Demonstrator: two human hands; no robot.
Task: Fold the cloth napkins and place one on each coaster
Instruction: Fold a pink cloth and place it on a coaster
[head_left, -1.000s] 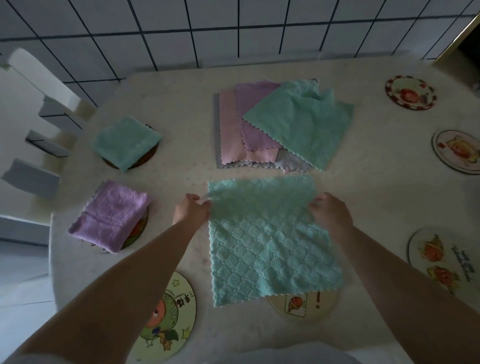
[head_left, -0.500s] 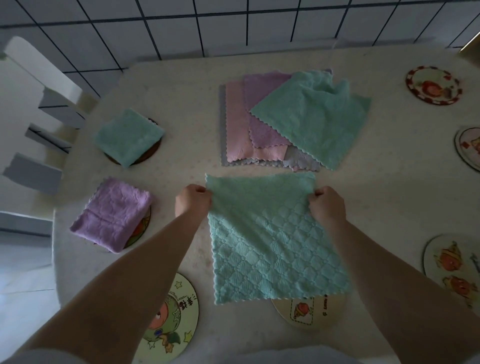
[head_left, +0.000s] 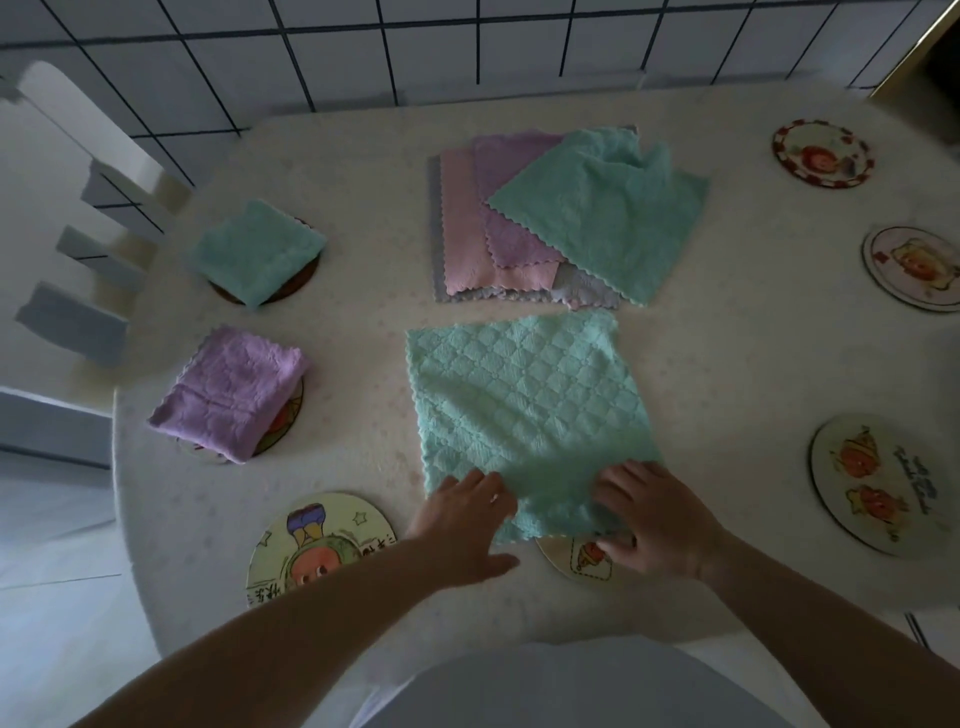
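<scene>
A teal quilted napkin (head_left: 524, 410) lies spread flat on the table in front of me. My left hand (head_left: 462, 525) rests on its near left corner, fingers on top and thumb below the edge. My right hand (head_left: 657, 519) pinches the near right corner the same way. The napkin's near edge overlaps a small coaster (head_left: 584, 564). A folded teal napkin (head_left: 254, 249) sits on a dark coaster (head_left: 306, 275) at the left. Nearer, a folded purple napkin (head_left: 234, 389) covers another coaster (head_left: 285, 426). A stack of unfolded napkins (head_left: 545, 218) lies beyond.
Bare picture coasters lie at the near left (head_left: 317, 551), at the right (head_left: 883, 488), farther right (head_left: 914, 265) and at the far right (head_left: 821, 153). A white chair (head_left: 78, 218) stands by the table's left edge. A tiled wall runs behind the table.
Both hands let go of the napkin's far corners and came back to its near corners. The teal napkin now lies flat, its far edge close to the stack.
</scene>
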